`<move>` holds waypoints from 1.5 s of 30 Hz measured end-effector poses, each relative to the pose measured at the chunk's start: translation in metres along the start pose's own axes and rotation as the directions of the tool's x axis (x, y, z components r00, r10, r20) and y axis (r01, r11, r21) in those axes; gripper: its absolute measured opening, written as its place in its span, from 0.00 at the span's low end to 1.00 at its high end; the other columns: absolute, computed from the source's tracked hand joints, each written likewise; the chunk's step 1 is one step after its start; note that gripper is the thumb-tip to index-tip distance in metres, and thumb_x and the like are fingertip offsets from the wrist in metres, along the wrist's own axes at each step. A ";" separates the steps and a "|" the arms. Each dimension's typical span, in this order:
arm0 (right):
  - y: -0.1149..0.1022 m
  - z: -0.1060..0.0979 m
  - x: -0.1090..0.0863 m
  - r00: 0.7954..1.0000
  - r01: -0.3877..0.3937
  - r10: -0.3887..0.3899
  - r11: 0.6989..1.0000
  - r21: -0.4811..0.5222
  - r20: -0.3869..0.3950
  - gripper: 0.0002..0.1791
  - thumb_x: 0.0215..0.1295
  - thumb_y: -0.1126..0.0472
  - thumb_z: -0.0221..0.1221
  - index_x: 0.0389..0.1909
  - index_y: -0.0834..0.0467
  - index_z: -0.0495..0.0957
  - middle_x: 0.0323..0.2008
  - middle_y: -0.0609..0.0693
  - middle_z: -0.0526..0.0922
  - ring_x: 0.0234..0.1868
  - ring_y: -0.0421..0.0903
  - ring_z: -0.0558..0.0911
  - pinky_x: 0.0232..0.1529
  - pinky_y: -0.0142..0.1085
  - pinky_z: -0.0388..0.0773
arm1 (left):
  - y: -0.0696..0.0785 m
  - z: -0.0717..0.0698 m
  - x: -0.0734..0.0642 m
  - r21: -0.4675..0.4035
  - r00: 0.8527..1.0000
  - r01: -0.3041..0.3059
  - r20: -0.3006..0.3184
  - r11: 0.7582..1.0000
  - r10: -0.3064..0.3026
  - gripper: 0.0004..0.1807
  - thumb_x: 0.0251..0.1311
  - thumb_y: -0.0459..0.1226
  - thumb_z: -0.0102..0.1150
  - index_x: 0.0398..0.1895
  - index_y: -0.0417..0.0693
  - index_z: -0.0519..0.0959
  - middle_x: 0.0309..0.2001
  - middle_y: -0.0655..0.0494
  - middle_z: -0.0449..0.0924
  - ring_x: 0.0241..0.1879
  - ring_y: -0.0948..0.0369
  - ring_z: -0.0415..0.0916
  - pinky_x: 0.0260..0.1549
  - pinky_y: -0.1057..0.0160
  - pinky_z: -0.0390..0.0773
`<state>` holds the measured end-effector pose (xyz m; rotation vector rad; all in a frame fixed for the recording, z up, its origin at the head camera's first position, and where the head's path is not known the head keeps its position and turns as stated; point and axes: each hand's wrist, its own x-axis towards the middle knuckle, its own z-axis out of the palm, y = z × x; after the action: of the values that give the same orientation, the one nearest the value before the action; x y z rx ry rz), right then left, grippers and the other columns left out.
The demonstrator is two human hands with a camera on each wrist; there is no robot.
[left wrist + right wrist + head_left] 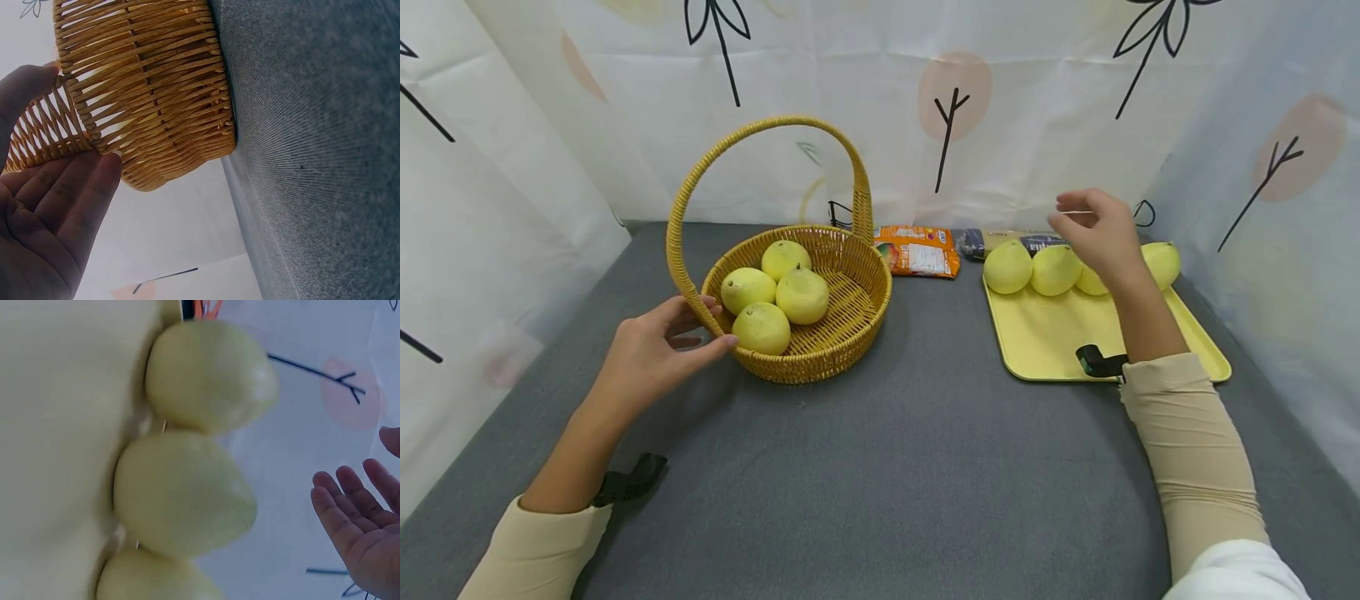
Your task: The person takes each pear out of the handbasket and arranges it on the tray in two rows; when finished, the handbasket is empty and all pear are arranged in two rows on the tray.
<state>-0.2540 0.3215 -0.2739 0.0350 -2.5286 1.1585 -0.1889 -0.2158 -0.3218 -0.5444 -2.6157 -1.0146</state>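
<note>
A woven yellow basket (pixel 820 362) with a tall arched handle (pixel 767 123) stands left of centre. Several round, pale yellow-green fruits (pixel 802 296) lie inside it, at its left side. My left hand (pixel 651 346) holds the left foot of the handle, thumb on one side and fingers on the other, as the left wrist view also shows at the wickerwork (pixel 150 81). Over the yellow tray (pixel 1045 337) on the right, my right hand (pixel 1101 233) hovers with loosely bent fingers, holding nothing. Several tapered fruits (pixel 184 494) sit in a row along the tray's back edge, partly hidden by that hand.
An orange packet (pixel 919 252) lies behind the basket's right side. Behind the tray is a dark and tan package (pixel 1011 240), partly covered by fruit. Printed white sheets (pixel 880 100) enclose the grey tabletop (pixel 880 467) at the back and sides.
</note>
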 end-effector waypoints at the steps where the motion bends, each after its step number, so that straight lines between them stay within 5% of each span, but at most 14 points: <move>1: -0.006 0.009 0.000 0.999 0.030 -0.031 0.999 0.022 0.038 0.27 0.73 0.50 0.58 0.66 0.61 0.72 0.62 0.60 0.75 0.60 0.56 0.76 0.56 0.43 0.78 | 0.000 0.000 0.000 0.000 1.000 0.001 0.001 1.000 -0.001 0.24 0.57 0.44 0.74 0.54 0.44 0.80 0.51 0.52 0.84 0.46 0.53 0.84 0.38 0.86 0.75; 7: -0.046 0.070 -0.001 0.947 0.163 -0.180 0.983 0.085 0.266 0.22 0.71 0.58 0.63 0.61 0.64 0.76 0.58 0.60 0.79 0.57 0.56 0.80 0.56 0.50 0.80 | 0.000 -0.001 -0.001 0.000 1.000 0.003 0.000 1.000 -0.003 0.24 0.57 0.43 0.74 0.54 0.43 0.80 0.51 0.51 0.84 0.45 0.53 0.84 0.38 0.86 0.76; 14: -0.097 0.129 -0.009 0.842 0.329 -0.367 0.930 0.162 0.396 0.23 0.67 0.61 0.66 0.59 0.66 0.77 0.56 0.60 0.80 0.54 0.55 0.81 0.58 0.43 0.80 | -0.001 0.000 0.000 -0.004 1.000 -0.001 0.003 1.000 0.001 0.24 0.57 0.44 0.74 0.54 0.43 0.80 0.51 0.50 0.84 0.45 0.53 0.84 0.38 0.86 0.76; 19: -0.119 0.163 -0.007 0.769 0.354 -0.377 0.924 0.147 0.517 0.26 0.67 0.60 0.67 0.62 0.64 0.75 0.59 0.57 0.78 0.57 0.54 0.80 0.56 0.38 0.81 | -0.002 0.000 0.001 0.002 1.000 0.010 0.003 1.000 -0.010 0.24 0.57 0.45 0.74 0.55 0.44 0.80 0.51 0.52 0.84 0.45 0.53 0.84 0.39 0.79 0.81; 24: -0.128 0.192 -0.002 0.667 0.409 -0.385 0.905 0.118 0.639 0.31 0.67 0.61 0.66 0.69 0.61 0.68 0.67 0.57 0.71 0.63 0.55 0.75 0.57 0.38 0.79 | -0.002 0.000 0.000 -0.002 1.000 0.014 0.005 1.000 -0.014 0.25 0.58 0.45 0.74 0.55 0.45 0.80 0.51 0.52 0.84 0.46 0.53 0.84 0.40 0.69 0.84; 29: -0.130 0.211 0.002 0.571 0.481 -0.392 0.872 0.093 0.722 0.38 0.69 0.60 0.65 0.75 0.59 0.60 0.72 0.55 0.65 0.71 0.51 0.66 0.68 0.38 0.69 | -0.002 0.000 0.001 -0.004 1.000 -0.001 0.003 1.000 0.001 0.24 0.58 0.44 0.74 0.55 0.44 0.80 0.51 0.52 0.84 0.45 0.53 0.84 0.39 0.74 0.83; 33: -0.130 0.218 0.003 0.551 0.483 -0.379 0.871 0.087 0.743 0.41 0.69 0.59 0.65 0.77 0.58 0.55 0.73 0.55 0.63 0.71 0.50 0.65 0.68 0.37 0.67 | -0.002 0.000 0.001 -0.009 1.000 -0.002 -0.003 1.000 0.002 0.24 0.57 0.44 0.75 0.54 0.45 0.81 0.50 0.53 0.84 0.45 0.54 0.84 0.38 0.81 0.80; 40: -0.127 0.225 0.005 0.586 0.460 -0.377 0.883 0.088 0.717 0.40 0.63 0.56 0.70 0.73 0.58 0.63 0.58 0.57 0.71 0.57 0.49 0.72 0.55 0.37 0.75 | -0.001 0.000 0.001 -0.002 1.000 0.005 -0.006 1.000 -0.005 0.24 0.57 0.44 0.75 0.54 0.45 0.81 0.50 0.53 0.84 0.45 0.53 0.84 0.38 0.83 0.78; 45: -0.128 0.225 0.003 0.580 0.438 -0.369 0.893 0.103 0.727 0.37 0.62 0.55 0.71 0.68 0.57 0.63 0.62 0.56 0.71 0.61 0.49 0.72 0.58 0.38 0.74 | -0.002 0.000 0.001 -0.008 1.000 0.013 0.000 1.000 -0.013 0.24 0.57 0.45 0.75 0.54 0.45 0.81 0.50 0.53 0.84 0.45 0.53 0.84 0.38 0.82 0.79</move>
<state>-0.3048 0.0710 -0.3150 1.2440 -2.9638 0.9396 -0.1905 -0.2164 -0.3225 -0.5298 -2.6194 -1.0287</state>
